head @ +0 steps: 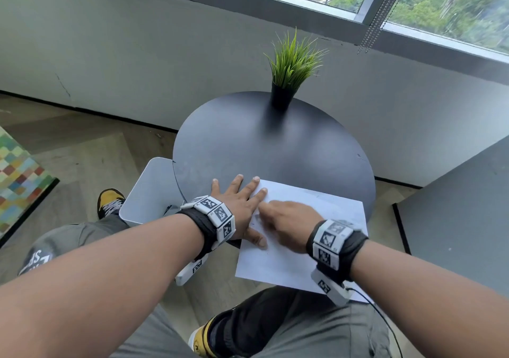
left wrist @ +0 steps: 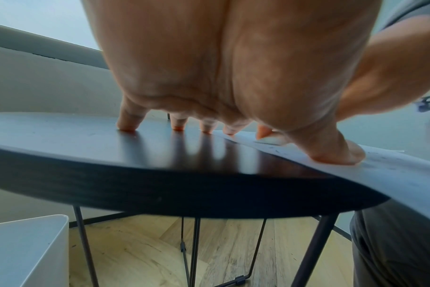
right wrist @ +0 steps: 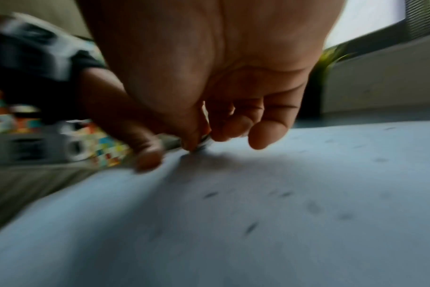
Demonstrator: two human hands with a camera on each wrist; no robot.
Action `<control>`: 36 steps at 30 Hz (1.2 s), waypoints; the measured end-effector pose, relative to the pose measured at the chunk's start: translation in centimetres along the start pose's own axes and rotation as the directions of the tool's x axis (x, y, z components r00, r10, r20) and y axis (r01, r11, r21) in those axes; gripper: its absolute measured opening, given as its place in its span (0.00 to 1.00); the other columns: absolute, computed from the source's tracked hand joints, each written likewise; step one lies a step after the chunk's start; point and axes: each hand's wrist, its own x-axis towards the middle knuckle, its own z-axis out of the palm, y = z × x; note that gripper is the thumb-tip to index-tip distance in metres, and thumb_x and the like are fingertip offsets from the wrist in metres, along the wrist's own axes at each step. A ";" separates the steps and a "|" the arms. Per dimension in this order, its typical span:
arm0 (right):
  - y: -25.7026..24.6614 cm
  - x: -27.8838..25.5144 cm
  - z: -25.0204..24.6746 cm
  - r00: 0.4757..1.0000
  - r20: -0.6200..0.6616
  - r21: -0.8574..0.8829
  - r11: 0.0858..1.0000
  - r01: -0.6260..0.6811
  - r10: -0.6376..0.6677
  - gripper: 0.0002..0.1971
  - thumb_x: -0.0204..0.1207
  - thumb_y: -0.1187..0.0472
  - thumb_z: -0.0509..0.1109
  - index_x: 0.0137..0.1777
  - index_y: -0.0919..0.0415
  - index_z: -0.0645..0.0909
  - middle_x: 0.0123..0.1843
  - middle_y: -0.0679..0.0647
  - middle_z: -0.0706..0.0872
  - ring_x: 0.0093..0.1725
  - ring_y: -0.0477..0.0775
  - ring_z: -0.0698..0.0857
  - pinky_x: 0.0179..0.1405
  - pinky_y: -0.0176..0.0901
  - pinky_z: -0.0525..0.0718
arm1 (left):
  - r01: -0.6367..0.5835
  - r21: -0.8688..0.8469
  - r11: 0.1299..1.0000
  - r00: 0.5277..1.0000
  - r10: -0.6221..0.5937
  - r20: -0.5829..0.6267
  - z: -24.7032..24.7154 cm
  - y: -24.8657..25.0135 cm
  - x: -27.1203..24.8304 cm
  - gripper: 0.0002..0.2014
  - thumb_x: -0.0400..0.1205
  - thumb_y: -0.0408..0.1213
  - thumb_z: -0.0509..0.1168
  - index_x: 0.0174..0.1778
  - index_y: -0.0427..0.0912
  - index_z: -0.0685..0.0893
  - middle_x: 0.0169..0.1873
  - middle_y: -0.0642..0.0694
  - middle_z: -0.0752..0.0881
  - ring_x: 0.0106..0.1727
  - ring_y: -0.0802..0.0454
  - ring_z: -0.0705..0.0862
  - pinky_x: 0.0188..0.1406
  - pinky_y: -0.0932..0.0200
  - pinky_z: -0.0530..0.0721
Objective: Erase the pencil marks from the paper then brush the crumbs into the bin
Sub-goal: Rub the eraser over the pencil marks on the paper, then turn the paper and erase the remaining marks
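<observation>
A white sheet of paper (head: 289, 253) lies on the near edge of the round black table (head: 275, 142) and overhangs it towards me. My left hand (head: 242, 206) lies flat with spread fingers, partly on the table and partly on the paper's left edge, its thumb (left wrist: 331, 151) pressing the sheet. My right hand (head: 278, 217) pinches a small pale eraser (right wrist: 205, 142) against the paper near its upper left corner, blurred by motion. Dark eraser crumbs (right wrist: 250, 227) dot the sheet (right wrist: 233, 213). A short pencil mark (head: 252, 223) shows between the hands.
A white bin (head: 146, 192) stands on the wooden floor at the table's left, below its edge. A potted grass plant (head: 289, 73) sits at the table's far side. My knees are under the paper's near edge. A grey surface (head: 454, 214) is on the right.
</observation>
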 end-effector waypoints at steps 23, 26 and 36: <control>12.7 -5.2 -1.3 0.696 -0.080 0.343 0.675 -0.653 0.714 0.06 0.85 0.53 0.55 0.52 0.55 0.69 0.50 0.60 0.82 0.49 0.64 0.80 0.52 0.54 0.80 | 0.085 -0.075 0.994 0.985 -0.095 -0.143 -0.4 -1.7 -2.3 0.62 0.66 0.79 0.66 0.88 0.60 0.38 0.89 0.51 0.49 0.88 0.47 0.48 0.83 0.33 0.56; 13.1 -6.2 -0.8 0.640 -0.084 0.483 0.592 -0.644 0.764 0.12 0.84 0.46 0.59 0.57 0.54 0.72 0.50 0.56 0.80 0.50 0.61 0.78 0.49 0.49 0.74 | 0.135 -0.044 0.990 0.969 -0.141 -0.205 -0.3 -2.5 -3.9 0.55 0.70 0.78 0.64 0.88 0.56 0.51 0.86 0.52 0.56 0.86 0.47 0.55 0.79 0.42 0.64; 7.4 -5.0 2.1 0.775 -0.072 0.419 0.724 -0.548 0.628 0.12 0.77 0.46 0.66 0.59 0.45 0.78 0.65 0.56 0.74 0.60 0.59 0.82 0.57 0.48 0.77 | 0.324 -0.264 0.908 0.888 -0.388 -0.246 0.1 -4.9 -6.3 0.40 0.72 0.73 0.68 0.80 0.67 0.66 0.67 0.51 0.67 0.72 0.46 0.67 0.68 0.48 0.72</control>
